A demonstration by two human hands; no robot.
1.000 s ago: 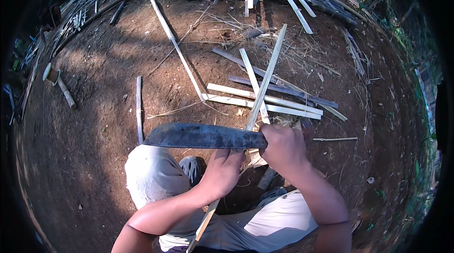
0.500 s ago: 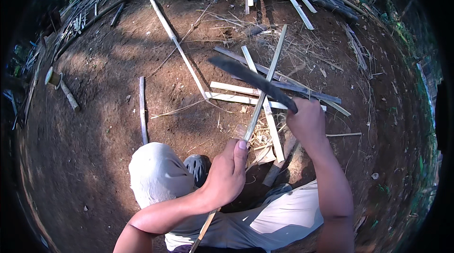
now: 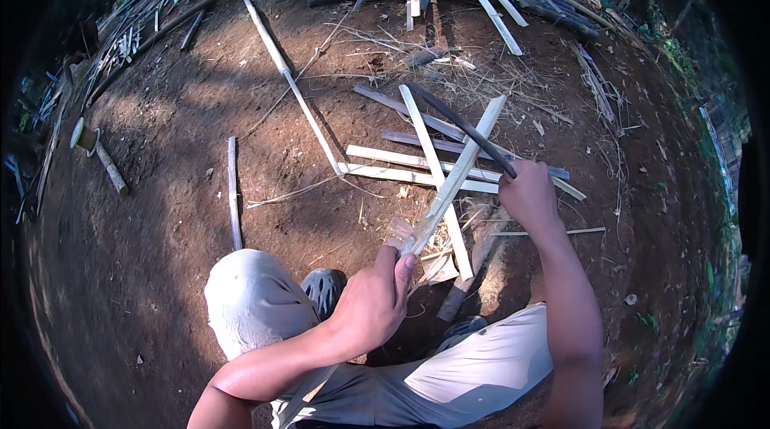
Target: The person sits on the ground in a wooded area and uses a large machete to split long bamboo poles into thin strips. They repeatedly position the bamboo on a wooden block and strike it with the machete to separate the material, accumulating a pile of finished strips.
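My left hand (image 3: pixel 373 297) grips a long pale bamboo strip (image 3: pixel 449 193), thumb along its top. The strip slants away to the far right, and its tail runs back under my left forearm. In my right hand (image 3: pixel 529 195) is a machete (image 3: pixel 459 119) with a dark blade, held by the handle end. The blade points far left and crosses over the strip near its far end; whether they touch I cannot tell. Beneath lie several split bamboo strips (image 3: pixel 389 157), crossed over one another, and a short dark log (image 3: pixel 467 278).
A large pile of bamboo poles and strips (image 3: pixel 481 0) lies at the far side. A long pole (image 3: pixel 273 48) and a thin strip (image 3: pixel 233 192) rest on the brown dirt to the left. Further left is a round wooden piece (image 3: pixel 78 133). My knees are close below my hands.
The bamboo strip has turned to show a broader face, and its far end is nearer. The machete has swung so its tip points farther away, with the blade seen more edge-on.
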